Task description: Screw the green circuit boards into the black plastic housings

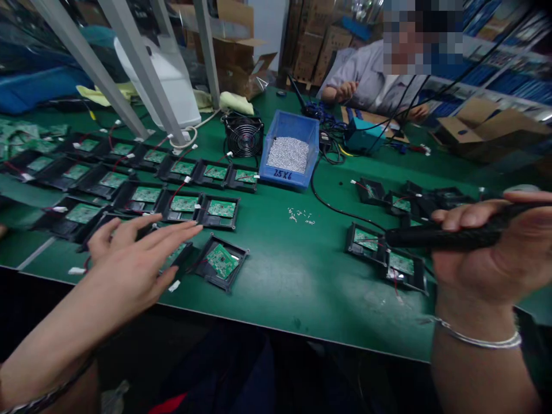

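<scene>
My left hand (133, 261) hovers palm down over the lower-left rows, fingers stretched and apart, with nothing held. Beneath it, a black plastic housing (176, 253) with a green circuit board is partly hidden. Just right of my fingertips lies another housing (219, 261), its board (222, 260) tilted inside. My right hand, (487, 253) raised at the right, is wrapped round a black corded electric screwdriver (448, 233); its bit is not visible. Under that tool stand two housings with boards (401, 261). Small loose screws (301, 215) are scattered mid-table.
A blue bin (290, 178) marked 25X6 holds many small silver screws. Beside it stands a black fan (244, 137). Rows of housings (146, 195) fill the left; more (409, 201) sit right. Grey posts (142, 63) rise before a white jug (172, 80). Across the table sits a person (366, 69).
</scene>
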`<state>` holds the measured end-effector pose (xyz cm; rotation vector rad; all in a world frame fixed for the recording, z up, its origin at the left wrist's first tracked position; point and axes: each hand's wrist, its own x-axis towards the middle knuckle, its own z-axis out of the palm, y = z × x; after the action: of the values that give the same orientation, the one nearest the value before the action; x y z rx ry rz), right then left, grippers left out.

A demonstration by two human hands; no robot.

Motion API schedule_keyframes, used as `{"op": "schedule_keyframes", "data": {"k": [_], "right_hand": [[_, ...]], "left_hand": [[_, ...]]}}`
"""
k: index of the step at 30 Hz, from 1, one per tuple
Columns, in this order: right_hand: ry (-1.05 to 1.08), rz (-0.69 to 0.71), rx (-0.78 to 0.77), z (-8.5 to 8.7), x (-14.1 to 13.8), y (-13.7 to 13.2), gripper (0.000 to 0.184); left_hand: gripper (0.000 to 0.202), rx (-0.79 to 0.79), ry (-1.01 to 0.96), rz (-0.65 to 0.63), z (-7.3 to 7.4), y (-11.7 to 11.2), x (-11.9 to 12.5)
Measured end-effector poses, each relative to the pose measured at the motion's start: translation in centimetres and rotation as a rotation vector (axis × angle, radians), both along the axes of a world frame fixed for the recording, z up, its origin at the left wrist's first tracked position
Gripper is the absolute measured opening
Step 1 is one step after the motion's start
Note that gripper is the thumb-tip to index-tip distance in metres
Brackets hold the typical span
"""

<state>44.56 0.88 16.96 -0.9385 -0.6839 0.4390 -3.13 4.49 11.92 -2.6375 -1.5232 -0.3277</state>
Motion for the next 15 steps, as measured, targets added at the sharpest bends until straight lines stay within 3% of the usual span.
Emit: {"op": "schedule_keyframes", "data": {"k": [3,7,11,15], "right_hand": [[-0.176,0.012,0.125,-1.0,-1.7,1.5,0.038],[-0.247,0.070,0.181,-3.7,-3.9,4.6,0.044],[-0.273,0.098,0.140,-6.1,-4.9,7.2,0.052],[-0.275,0.100,0.109,-7.3,-4.8,8.6,0.054]], "left_hand": [[0.074,-0.045,0.033,-0.099,-2.2,0.4,0.7],[0.090,-0.041,0.055,-0.153,-3.8,0.8,2.1],[0.089,-0.037,0.030,-0.167,-4.2,0.7,3.6],[0.088,-0.089,-0.046,-0.193,-3.9,-0.5,5.8]]}}
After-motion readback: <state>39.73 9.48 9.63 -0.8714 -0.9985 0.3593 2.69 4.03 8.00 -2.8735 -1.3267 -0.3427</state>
